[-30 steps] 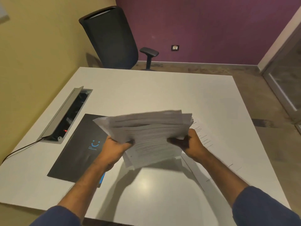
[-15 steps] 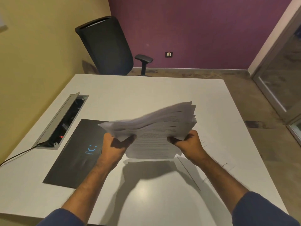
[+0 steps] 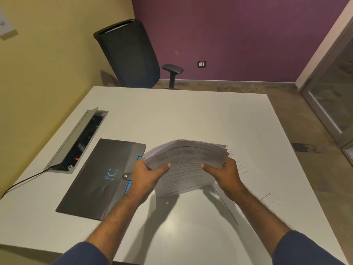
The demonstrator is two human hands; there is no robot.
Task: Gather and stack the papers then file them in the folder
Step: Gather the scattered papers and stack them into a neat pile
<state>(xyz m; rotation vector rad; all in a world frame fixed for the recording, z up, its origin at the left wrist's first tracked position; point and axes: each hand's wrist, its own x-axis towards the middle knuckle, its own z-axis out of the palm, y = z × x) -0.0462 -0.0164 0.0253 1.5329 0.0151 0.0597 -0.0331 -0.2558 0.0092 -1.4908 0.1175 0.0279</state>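
2 hands clamp fingers on 1 paper stack; 1 folder, perhaps shut.

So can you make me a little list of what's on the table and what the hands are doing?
left hand: left hand grips the left side of the paper stack
right hand: right hand grips the stack's right side
paper stack: held up above the table, sheets bowed, edges not yet even
loose sheets: a few loose sheets lie on the table under the right arm
folder: black folder lies flat left of the hands, snap closed
cable box: open cable box set in the table, far left
chair: black chair behind the table
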